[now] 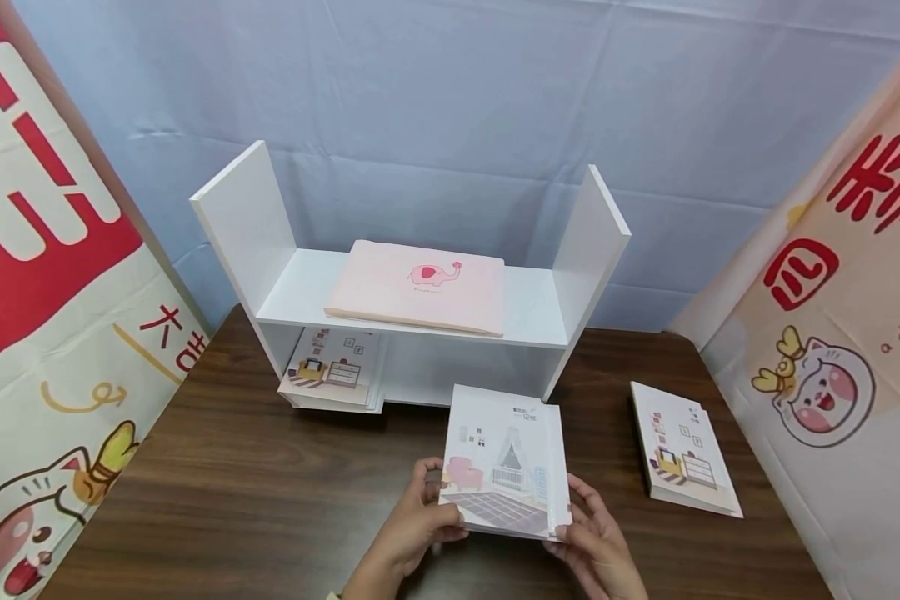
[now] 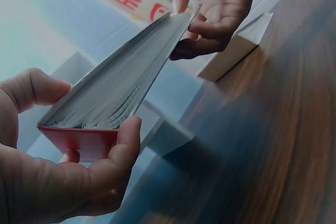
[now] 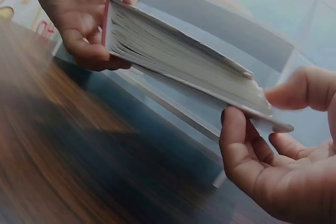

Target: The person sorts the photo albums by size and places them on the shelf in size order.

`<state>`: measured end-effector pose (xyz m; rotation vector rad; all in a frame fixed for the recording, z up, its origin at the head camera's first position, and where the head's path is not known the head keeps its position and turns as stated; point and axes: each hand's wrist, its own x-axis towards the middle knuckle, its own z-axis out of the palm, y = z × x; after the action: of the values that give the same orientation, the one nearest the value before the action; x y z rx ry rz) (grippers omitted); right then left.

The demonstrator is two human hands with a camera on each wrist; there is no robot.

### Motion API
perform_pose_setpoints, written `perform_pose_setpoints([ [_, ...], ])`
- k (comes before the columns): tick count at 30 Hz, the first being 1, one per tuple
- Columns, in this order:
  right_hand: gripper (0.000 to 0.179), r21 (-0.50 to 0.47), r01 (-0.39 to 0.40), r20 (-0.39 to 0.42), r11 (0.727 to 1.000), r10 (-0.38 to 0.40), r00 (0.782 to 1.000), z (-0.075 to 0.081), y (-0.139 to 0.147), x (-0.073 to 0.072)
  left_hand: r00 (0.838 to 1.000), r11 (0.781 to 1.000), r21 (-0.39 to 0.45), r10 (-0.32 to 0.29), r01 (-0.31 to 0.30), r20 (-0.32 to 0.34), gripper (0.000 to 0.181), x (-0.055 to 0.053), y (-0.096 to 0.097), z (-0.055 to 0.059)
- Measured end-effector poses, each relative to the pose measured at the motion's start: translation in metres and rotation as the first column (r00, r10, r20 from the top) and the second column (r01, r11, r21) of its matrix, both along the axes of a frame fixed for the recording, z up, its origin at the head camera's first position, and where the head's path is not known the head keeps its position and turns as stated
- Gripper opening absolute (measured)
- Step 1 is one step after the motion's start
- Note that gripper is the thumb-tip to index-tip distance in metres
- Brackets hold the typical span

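Observation:
A thick white-covered book (image 1: 504, 462) with a drawn room on its front and a red spine (image 2: 81, 142) is held up in front of the shelf. My left hand (image 1: 416, 525) grips its spine side, thumb on the front cover and fingers underneath. At the opposite edge my right hand (image 1: 598, 537) pinches the book with its thumb and fingers. Grey-white page edges (image 3: 178, 56) show between the covers in both wrist views, and the covers spread slightly apart toward the right hand.
A white two-level shelf (image 1: 536, 292) stands at the back of the brown table (image 1: 270, 483). On its upper board lies a pink elephant-print folder or book (image 1: 420, 287). White illustrated books (image 1: 333, 375) lie in the lower left compartment; another white book (image 1: 686, 450) lies at the right.

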<state>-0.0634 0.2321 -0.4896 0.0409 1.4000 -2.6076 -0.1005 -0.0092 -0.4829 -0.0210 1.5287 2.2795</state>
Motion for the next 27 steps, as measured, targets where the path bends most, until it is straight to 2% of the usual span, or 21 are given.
perform_pose_setpoints([
  [5, 0.060, -0.102, -0.076, -0.007, 0.992, 0.075, 0.997, -0.001, -0.009, -0.005, 1.000, 1.000, 0.011, -0.006, 0.007, -0.018, 0.069, -0.003, -0.017, 0.002],
  [12, 0.064, -0.068, -0.102, 0.035, 0.992, 0.104, 0.994, 0.002, -0.020, -0.013, 0.999, 1.000, 0.016, 0.012, -0.012, -0.035, 0.068, -0.008, -0.033, 0.000],
  [14, 0.064, -0.071, -0.119, 0.021, 0.990, 0.120, 0.993, 0.002, -0.024, -0.016, 0.999, 1.000, 0.018, 0.024, -0.023, -0.038, 0.068, -0.009, -0.037, 0.000],
  [22, 0.056, -0.126, -0.112, 0.002, 0.986, 0.113, 0.994, 0.002, -0.044, -0.027, 0.993, 0.992, 0.037, 0.118, -0.117, -0.026, 0.064, -0.013, -0.050, -0.002],
  [27, 0.054, -0.136, -0.118, 0.000, 0.984, 0.119, 0.993, 0.002, -0.055, -0.034, 0.984, 0.985, 0.023, 0.172, -0.171, -0.037, 0.068, -0.014, -0.055, -0.003],
])
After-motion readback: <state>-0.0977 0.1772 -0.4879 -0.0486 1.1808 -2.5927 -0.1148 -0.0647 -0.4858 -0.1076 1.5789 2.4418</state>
